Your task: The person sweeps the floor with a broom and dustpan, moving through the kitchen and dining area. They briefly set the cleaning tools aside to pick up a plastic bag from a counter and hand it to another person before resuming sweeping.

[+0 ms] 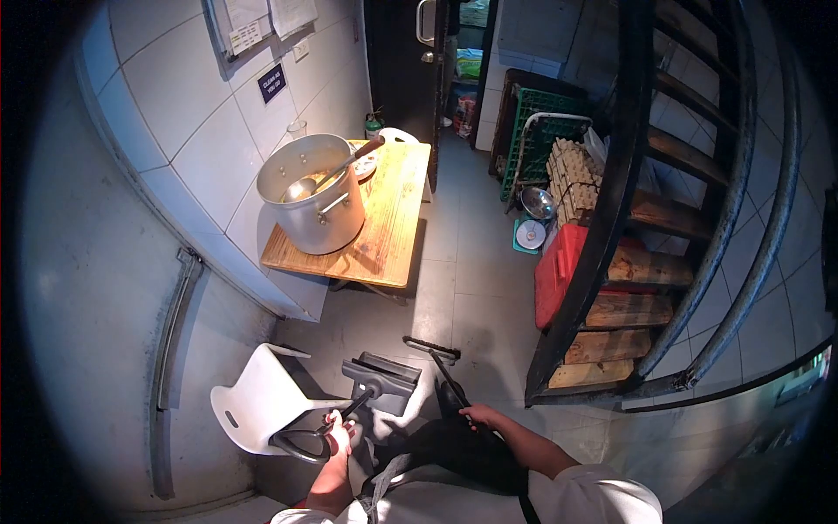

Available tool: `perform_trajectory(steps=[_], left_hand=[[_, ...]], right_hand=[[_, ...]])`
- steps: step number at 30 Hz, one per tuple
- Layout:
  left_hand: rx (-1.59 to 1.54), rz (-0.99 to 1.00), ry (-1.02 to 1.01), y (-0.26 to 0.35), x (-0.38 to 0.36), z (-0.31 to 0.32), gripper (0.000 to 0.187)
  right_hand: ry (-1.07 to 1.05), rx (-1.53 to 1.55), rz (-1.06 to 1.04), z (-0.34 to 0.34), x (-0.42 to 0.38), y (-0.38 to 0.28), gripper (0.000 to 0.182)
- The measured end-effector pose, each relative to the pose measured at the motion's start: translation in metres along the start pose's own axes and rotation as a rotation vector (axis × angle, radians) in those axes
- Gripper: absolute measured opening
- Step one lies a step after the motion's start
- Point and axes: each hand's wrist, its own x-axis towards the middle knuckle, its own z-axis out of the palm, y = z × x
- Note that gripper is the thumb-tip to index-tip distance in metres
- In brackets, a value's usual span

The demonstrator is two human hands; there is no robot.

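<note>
My left hand (340,431) is closed around the handle of a dark long-handled dustpan (388,389), whose pan is in front of me near the floor. The handle's looped end sticks out to the left past my wrist. My right hand (478,417) grips the dark handle of a broom (447,375). Its narrow bristled head (431,348) rests on the grey floor just beyond the dustpan, to its right. Any dirt on the floor or in the pan is too small to make out.
A white chair (257,402) stands at my left. Ahead, a wooden table (397,231) bears a large metal pot (319,223) with a ladle (301,188). Stairs (668,218), a red container (559,271), a scale (529,234) and stacked egg trays (572,188) line the right.
</note>
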Motion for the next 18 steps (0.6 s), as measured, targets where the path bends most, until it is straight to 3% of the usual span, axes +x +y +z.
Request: perform_trajectory(steps=[10, 13, 18], left_hand=[[0.012, 0.042, 0.027, 0.005, -0.008, 0.004, 0.029], [0.044, -0.041, -0.01, 0.004, -0.002, -0.001, 0.032], [0.011, 0.003, 0.035, 0.009, -0.012, 0.006, 0.025]], right_hand=[[-0.001, 0.0, 0.003, -0.001, 0.013, 0.009, 0.028], [0.004, 0.008, 0.016, 0.0, 0.011, 0.007, 0.029], [-0.002, 0.011, 0.026, 0.0, 0.007, 0.005, 0.03]])
